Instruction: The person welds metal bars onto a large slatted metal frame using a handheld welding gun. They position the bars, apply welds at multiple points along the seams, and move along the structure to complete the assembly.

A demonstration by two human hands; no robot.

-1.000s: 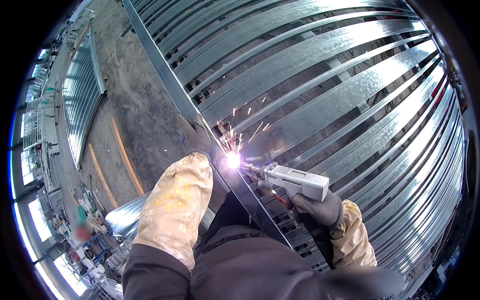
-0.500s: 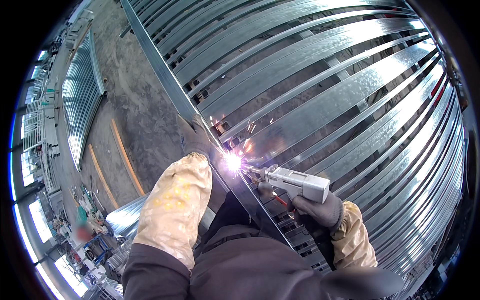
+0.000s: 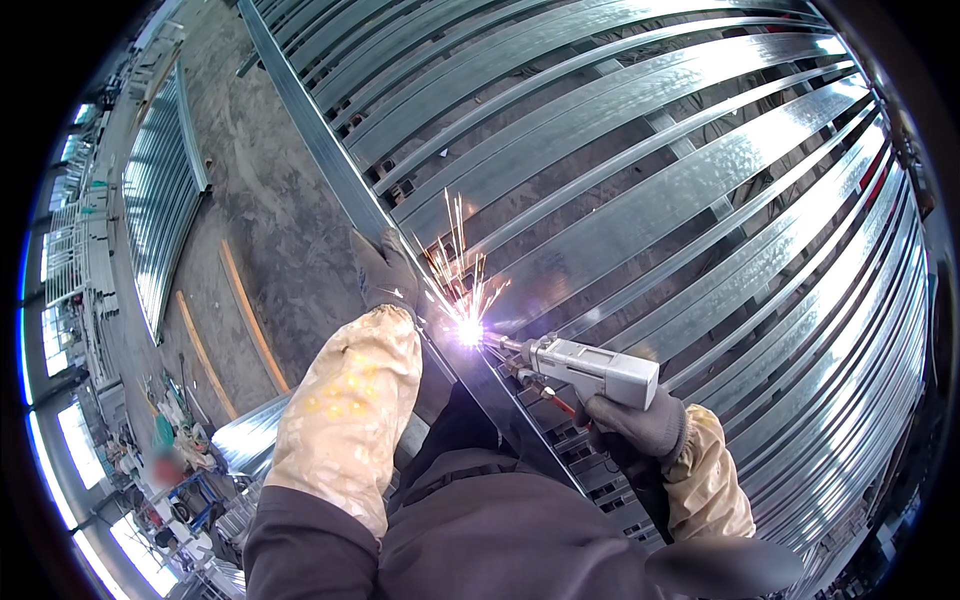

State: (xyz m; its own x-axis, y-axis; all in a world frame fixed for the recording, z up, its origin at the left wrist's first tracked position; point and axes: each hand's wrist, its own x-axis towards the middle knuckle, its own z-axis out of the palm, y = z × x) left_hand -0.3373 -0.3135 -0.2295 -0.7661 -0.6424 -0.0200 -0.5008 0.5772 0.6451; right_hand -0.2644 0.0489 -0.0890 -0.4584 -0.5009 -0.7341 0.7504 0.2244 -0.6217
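Observation:
My gloved right hand (image 3: 640, 425) is wrapped round the grip of a silver handheld welding gun (image 3: 597, 370). The gun's nozzle points left at a long galvanized steel edge rail (image 3: 330, 150), where bars meet it. A bright violet-white glare at the nozzle tip hides the contact spot, and sparks fly up and away from it. Just left of the glare, my gloved left hand (image 3: 386, 272) grips the same rail, its thumb on the outer side and its fingers over the top. Parallel steel bars (image 3: 640, 240) run off to the right from the rail.
On the floor to the left lie a finished-looking barred metal panel (image 3: 160, 210) and two wooden strips (image 3: 252, 315). A shiny metal sheet or panel (image 3: 255, 430) stands near my left sleeve. Cluttered equipment (image 3: 185, 490) fills the lower left.
The spark spray has grown taller and the glare has shifted slightly down. The gun's nozzle and a red-and-brass fitting below it show more clearly. Both hands stay nearly in place.

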